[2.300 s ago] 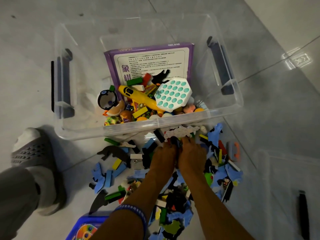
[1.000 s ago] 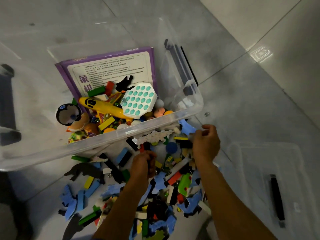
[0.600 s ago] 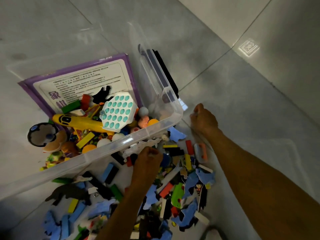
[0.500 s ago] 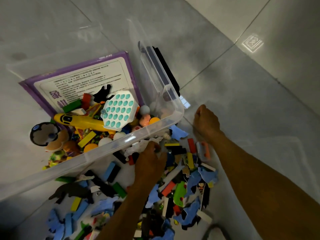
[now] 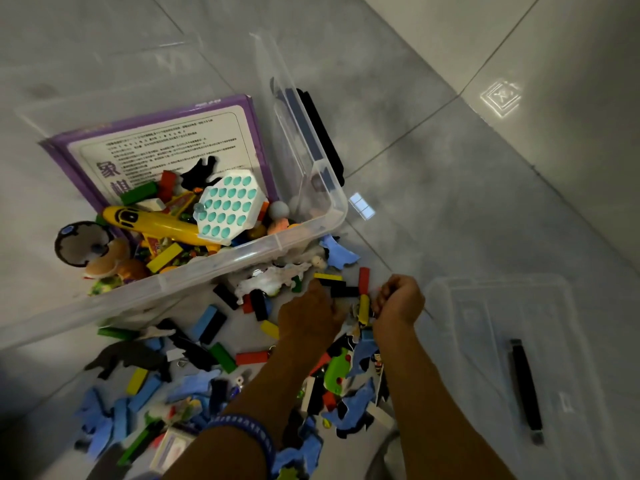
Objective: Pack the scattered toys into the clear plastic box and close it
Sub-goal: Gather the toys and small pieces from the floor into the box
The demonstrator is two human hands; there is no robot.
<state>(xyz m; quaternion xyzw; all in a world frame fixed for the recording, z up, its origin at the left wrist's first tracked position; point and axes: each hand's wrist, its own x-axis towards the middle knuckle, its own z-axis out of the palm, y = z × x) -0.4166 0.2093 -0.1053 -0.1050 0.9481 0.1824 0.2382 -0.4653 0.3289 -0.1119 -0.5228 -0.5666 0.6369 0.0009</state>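
box (image 5: 242,258) up top left with plane (image 5: 162,225) and popper (image 5: 230,206) inside, board (image 5: 162,143) leaning at its back, toy pile (image 5: 214,355) on floor just in front, lid (image 5: 512,358) off right, both hands (image 5: 311,317) (image 5: 400,301) in the pile

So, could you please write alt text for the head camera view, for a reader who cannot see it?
Two hands, left and right, gather small toys from a scattered pile on a grey tiled floor. Just beyond stands an open clear plastic box, partly filled with toys, among them a yellow toy plane. Its clear lid lies to the right.
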